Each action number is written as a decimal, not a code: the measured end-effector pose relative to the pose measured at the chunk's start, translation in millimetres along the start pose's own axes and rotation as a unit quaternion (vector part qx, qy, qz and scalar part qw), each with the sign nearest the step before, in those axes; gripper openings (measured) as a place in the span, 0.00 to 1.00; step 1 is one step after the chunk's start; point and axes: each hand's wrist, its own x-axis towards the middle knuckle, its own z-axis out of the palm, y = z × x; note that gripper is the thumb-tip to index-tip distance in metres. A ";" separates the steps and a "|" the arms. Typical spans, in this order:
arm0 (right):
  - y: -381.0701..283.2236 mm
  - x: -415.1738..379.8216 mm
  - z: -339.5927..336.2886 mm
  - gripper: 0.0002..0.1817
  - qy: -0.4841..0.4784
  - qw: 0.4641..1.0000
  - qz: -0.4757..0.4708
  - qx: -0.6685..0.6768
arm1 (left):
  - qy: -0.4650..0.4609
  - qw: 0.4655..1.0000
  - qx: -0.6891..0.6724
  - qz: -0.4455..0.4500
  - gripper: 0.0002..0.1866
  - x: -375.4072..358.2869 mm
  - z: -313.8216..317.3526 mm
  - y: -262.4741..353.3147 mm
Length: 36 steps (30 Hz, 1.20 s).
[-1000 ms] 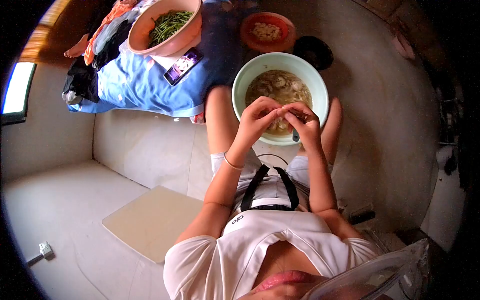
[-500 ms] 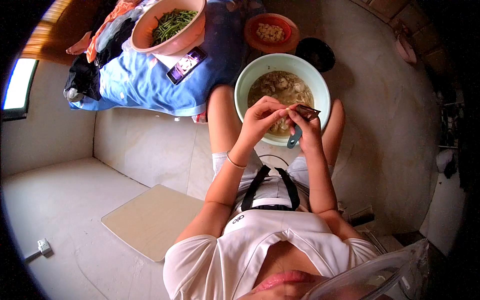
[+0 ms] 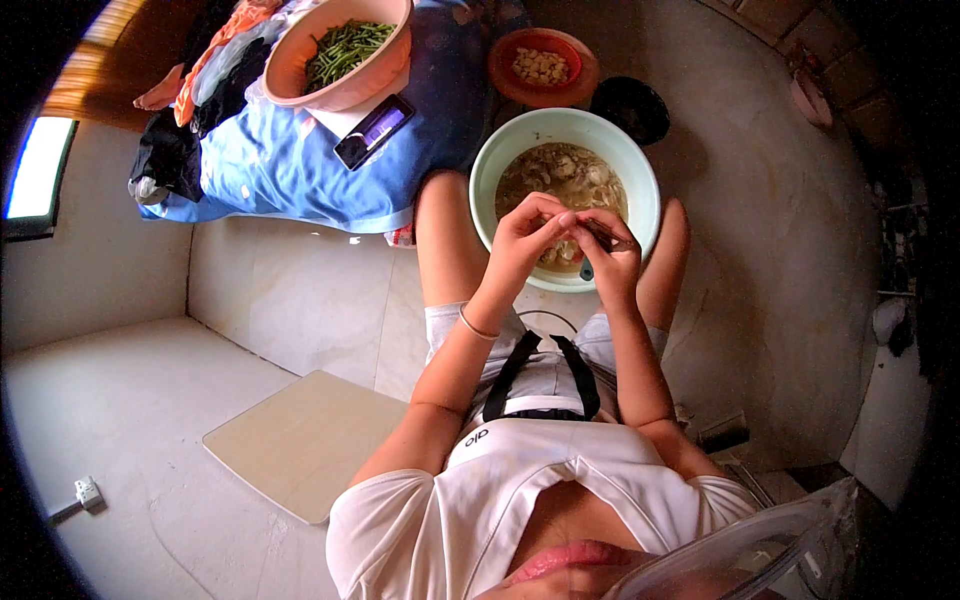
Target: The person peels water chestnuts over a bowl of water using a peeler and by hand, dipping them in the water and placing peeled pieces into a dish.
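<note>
Over the pale green basin (image 3: 650, 190), my two hands meet at the fingertips. My left hand (image 3: 528, 228) is closed in a pinch on what looks like a garlic clove, now mostly covered by the fingers. My right hand (image 3: 618, 262) is wrapped round a small knife (image 3: 587, 269); its green handle end pokes out below the fingers, and its dark blade lies along the index finger, partly hidden. Cloudy water with garlic and loose skins (image 3: 565, 165) fills the lower part of the basin, which sits between my knees.
Beyond the basin, a red bowl (image 3: 577, 68) holds pale peeled cloves (image 3: 541, 67), beside a black bowl (image 3: 630, 110). On the blue cloth (image 3: 270, 170) at left stand a pink basin (image 3: 285, 70) of green beans (image 3: 345, 52) and a phone (image 3: 375, 131). A beige board (image 3: 305, 440) lies on the floor.
My right hand has turned, so the knife handle shows less and the blade sits closer to the fingers. My fingertips have closed over the pale piece. The phone screen shows a different picture.
</note>
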 end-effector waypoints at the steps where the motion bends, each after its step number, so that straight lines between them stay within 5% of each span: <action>1: -0.6 -0.2 0.4 0.08 0.003 1.000 -0.004 0.005 | -0.004 1.000 -0.010 -0.006 0.07 0.1 -0.2 -0.3; 17: 2.2 -1.0 0.9 0.08 0.021 0.999 -0.027 0.015 | 0.014 0.989 -0.132 -0.062 0.07 -2.1 9.2 9.1; 20: -3.6 2.2 -3.4 0.09 0.028 0.996 -0.057 -0.066 | 0.001 0.995 -0.061 -0.080 0.06 -5.3 3.3 4.3; 22: -7.4 8.5 -7.7 0.14 0.001 0.911 -0.288 -0.295 | -0.009 0.996 -0.043 -0.081 0.07 -5.9 5.1 3.9; 36: -9.8 10.4 -10.1 0.19 -0.028 0.887 -0.333 -0.318 | -0.021 0.998 0.017 -0.056 0.09 -6.0 5.2 -2.6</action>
